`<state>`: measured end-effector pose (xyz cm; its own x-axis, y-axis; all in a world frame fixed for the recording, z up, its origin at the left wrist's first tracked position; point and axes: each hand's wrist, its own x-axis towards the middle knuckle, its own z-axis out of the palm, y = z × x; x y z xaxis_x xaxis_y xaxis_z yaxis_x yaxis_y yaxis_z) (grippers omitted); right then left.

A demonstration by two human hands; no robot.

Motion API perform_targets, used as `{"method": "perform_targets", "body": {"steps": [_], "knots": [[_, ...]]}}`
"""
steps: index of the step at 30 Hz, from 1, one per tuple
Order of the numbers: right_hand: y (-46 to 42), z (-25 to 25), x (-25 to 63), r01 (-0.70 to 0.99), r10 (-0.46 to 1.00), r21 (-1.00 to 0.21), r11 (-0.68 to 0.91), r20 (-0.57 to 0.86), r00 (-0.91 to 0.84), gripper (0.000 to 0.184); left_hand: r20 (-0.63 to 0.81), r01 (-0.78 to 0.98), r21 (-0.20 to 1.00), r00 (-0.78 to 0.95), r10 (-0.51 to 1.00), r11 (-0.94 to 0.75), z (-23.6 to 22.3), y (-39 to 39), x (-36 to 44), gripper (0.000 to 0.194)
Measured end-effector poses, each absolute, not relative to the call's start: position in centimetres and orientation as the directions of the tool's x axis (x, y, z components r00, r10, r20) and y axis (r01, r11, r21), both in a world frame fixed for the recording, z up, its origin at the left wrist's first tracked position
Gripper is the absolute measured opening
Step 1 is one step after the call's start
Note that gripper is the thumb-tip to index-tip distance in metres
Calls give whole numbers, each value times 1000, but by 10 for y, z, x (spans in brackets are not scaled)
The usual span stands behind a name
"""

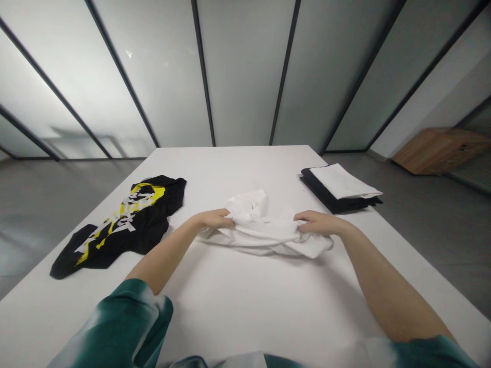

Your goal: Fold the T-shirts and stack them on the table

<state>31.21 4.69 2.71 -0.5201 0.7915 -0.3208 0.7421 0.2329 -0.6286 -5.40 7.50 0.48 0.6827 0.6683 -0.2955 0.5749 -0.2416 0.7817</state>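
A crumpled white T-shirt [268, 236] lies bunched on the middle of the white table [264, 301], one part of it sticking up toward the far side. My left hand [215, 219] grips its left end, thumb and fingers closed on the cloth. At the right end, my right hand [315, 223] pinches the fabric between thumb and fingers. Folds hide some of my fingertips. The shirt's front edge hangs in loose folds between both hands.
To the left lies a rumpled black T-shirt [148, 232] with a yellow and white print. At the right edge sits a stack of folded black clothes [322, 193] topped by a folded white garment [343, 181]. Frosted glass panels [241, 76] stand behind the table.
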Motion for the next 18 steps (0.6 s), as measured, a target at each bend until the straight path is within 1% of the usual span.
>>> {"method": "perform_targets", "body": {"steps": [2,3,4,6,8,10,11,12,13,14,15,16,17,18], "knots": [[46,52,323,662,795,-727,182,-287,-534,21,-411,593,798,667,622,-109,27,75,-59,32],[48,62,330,608,816,-779,152,-248,-522,22,-429,603,794,642,636,-74,37,77,-62,31],[51,69,336,555,847,-823,123,-204,-491,24,-412,602,796,612,675,-60,46,82,-66,29],[67,77,345,474,920,-876,93,-107,-378,26,-301,565,822,542,785,-74,64,96,-73,25],[97,80,347,451,975,-884,120,19,-222,22,-163,529,840,462,872,-123,80,118,-76,22],[137,83,339,465,979,-862,203,188,-80,18,-22,556,807,367,930,-200,94,144,-75,22],[158,84,332,478,953,-838,262,303,9,20,83,594,766,287,954,-245,100,156,-72,24],[176,86,324,497,899,-798,341,432,78,24,211,645,712,181,961,-278,105,166,-68,26],[190,87,314,527,826,-735,426,554,105,31,335,701,651,79,939,-292,108,174,-65,30],[199,87,305,555,765,-671,491,637,94,39,444,754,589,-4,896,-289,108,179,-61,35],[203,85,295,576,722,-622,531,687,76,45,521,801,532,-52,852,-276,105,182,-58,40],[202,81,287,591,703,-585,555,710,43,50,562,837,479,-62,825,-263,98,181,-55,45],[196,74,279,602,707,-565,564,707,2,52,568,866,432,-44,822,-253,89,177,-54,49],[187,63,274,614,727,-554,562,685,-48,52,540,888,392,-10,842,-241,77,171,-55,52]]}}
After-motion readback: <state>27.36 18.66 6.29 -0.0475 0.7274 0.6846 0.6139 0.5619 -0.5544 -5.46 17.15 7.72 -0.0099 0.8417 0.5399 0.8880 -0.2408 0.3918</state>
